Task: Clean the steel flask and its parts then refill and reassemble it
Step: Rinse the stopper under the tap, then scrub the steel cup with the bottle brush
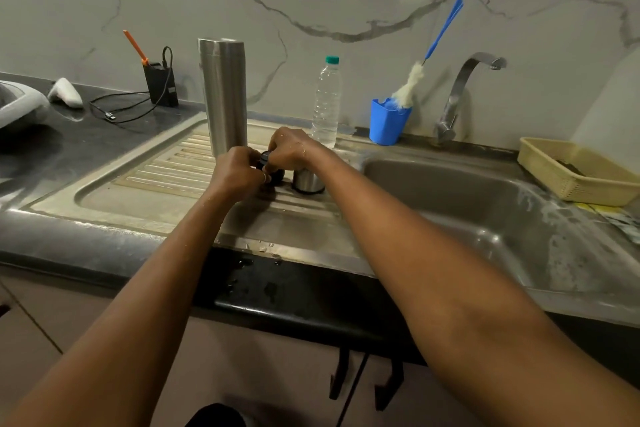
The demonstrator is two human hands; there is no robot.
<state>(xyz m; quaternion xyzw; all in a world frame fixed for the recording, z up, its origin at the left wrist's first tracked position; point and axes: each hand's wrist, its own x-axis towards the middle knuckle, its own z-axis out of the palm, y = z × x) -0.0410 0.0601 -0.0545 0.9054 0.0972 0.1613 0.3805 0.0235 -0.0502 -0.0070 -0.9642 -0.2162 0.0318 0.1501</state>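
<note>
The tall steel flask body [224, 94] stands upside down on the ribbed drainboard [138, 180] at the back. Just in front of it, my left hand [239, 172] and my right hand [291, 149] are both closed on a small black stopper part [266, 161], held a little above the drainboard. Most of that part is hidden by my fingers. The steel cap cup [308, 181] sits upside down on the drainboard right under my right wrist. A clear plastic water bottle [326, 104] with a green cap stands behind my right hand.
A blue cup [387, 123] holds a blue-handled bottle brush [408, 87]. The tap [460, 90] rises over the sink basin [467, 204]. A yellow basket [578, 173] sits at the far right. A black device with cables [161, 83] stands at the back left.
</note>
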